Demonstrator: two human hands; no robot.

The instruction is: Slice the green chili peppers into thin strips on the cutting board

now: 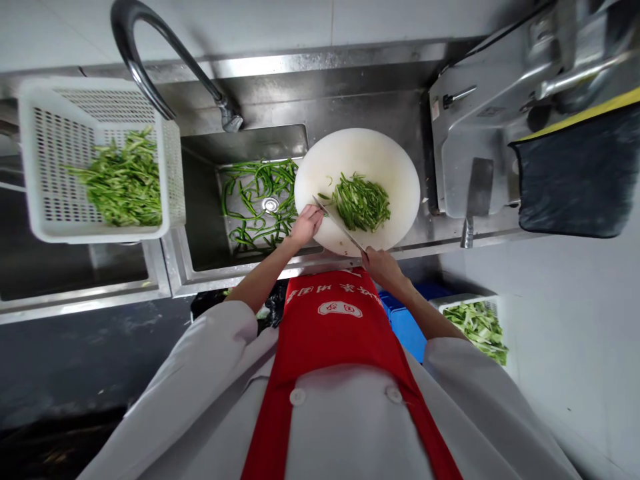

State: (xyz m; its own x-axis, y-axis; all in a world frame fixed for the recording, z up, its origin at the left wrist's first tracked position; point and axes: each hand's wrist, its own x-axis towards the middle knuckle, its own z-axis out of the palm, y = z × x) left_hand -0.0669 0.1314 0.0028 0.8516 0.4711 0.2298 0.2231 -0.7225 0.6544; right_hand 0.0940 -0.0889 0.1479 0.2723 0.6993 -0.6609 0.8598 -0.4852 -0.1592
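Observation:
My right hand [383, 267] is closed round the handle of a kitchen knife [343, 229], whose blade slants up to the left over the round white cutting board [400, 147]. Close to the blade's tip, my left hand [307, 225] has its fingers bent and pressed together on a green pepper, mostly hidden by the fingers. A heap of thinly sliced green pepper [363, 202] lies mid-board, just beyond the blade. Whole long green peppers [245, 197] are spread over the bottom of the sink [205, 230], to the left of the board.
A white perforated basket [173, 167] with cut green pieces [123, 183] stands at the left, under the curved faucet [187, 57]. To the right are a cleaver [479, 190], a metal machine [473, 157] and a dark cloth [575, 173]. Below sits another basket of greens [477, 327].

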